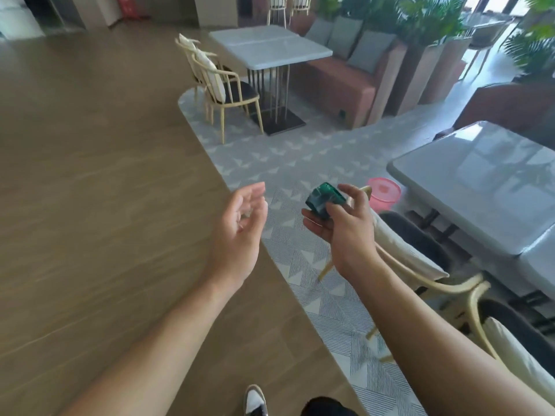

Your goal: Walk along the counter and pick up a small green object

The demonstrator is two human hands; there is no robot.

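My right hand (345, 229) holds a small dark green roll-shaped object (324, 199), thumb and fingers curled round it, at chest height over the patterned grey carpet (300, 163). My left hand (243, 226) hangs in the air to its left, palm turned inward, fingers relaxed and holding nothing. A gap of about a hand's width separates the two hands. The picture is slightly blurred.
A grey table (486, 181) with cream-framed chairs (426, 265) stands close on the right. A pink bucket (384, 195) sits on the floor beyond my right hand. Another table (270, 49) with chairs (222, 85) and a brown sofa (339, 79) stands further ahead. Wooden floor (90, 175) spreads left.
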